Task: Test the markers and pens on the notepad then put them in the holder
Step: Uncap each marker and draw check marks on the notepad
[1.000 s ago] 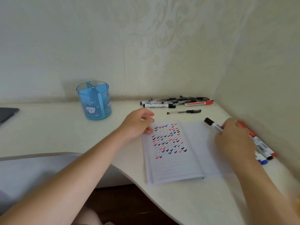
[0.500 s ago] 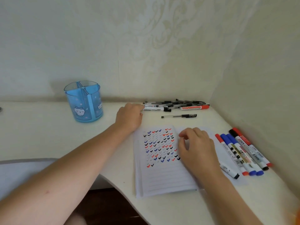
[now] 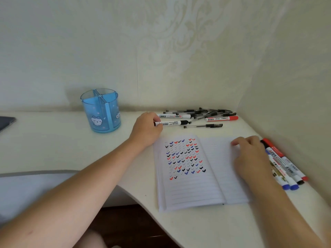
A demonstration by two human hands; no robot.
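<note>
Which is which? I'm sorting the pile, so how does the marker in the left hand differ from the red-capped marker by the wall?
The black-capped marker has a black cap; the red-capped marker a red one. The black-capped one is in the left hand's grip at its tail; the red-capped one lies untouched. The black-capped one lies nearer the notepad; the red-capped one sits against the pen pile. Both have white barrels and lie flat, caps pointing right.

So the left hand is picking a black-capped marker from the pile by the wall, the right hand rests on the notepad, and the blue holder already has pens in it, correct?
Not quite: the head view shows the blue holder empty. The left hand and black-capped marker, right hand and notepad are as stated.
</note>
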